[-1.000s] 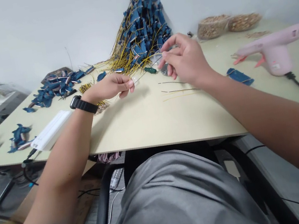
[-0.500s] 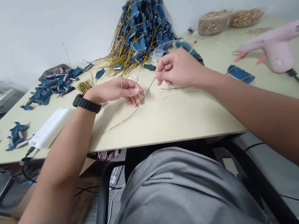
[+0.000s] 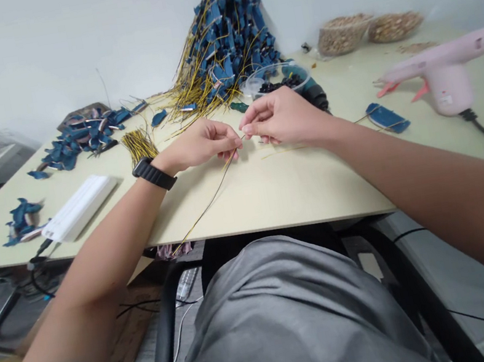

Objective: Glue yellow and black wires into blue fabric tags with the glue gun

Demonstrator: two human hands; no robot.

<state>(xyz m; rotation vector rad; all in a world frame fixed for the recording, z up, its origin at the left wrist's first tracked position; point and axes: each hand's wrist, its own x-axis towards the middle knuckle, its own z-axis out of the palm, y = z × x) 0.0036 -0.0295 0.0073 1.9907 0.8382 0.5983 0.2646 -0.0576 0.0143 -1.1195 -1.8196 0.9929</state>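
Observation:
My left hand [image 3: 202, 144] and my right hand [image 3: 280, 118] meet above the middle of the beige table [image 3: 272, 194], fingertips almost touching. Both pinch the upper end of a thin yellow-and-black wire [image 3: 208, 202], which trails down and left past the table's front edge. Whether a small part sits between the fingertips I cannot make out. A black watch [image 3: 154, 173] is on my left wrist. Just behind my right hand stands a clear bowl of small dark parts [image 3: 280, 79]. A bundle of short yellow wires [image 3: 138, 144] lies left of my left hand.
A tall heap of blue pieces with yellow wires [image 3: 228, 36] leans on the wall. Loose blue pieces [image 3: 79, 138] lie at the left, a white strip [image 3: 80, 206] near the front left. A pink glue gun [image 3: 443, 74] stands right, near one blue piece [image 3: 387, 116]. Two bags [image 3: 365, 31] sit behind.
My right hand came back from the bowl toward me and met my left hand. The wire now hangs between both hands and reaches over the table edge.

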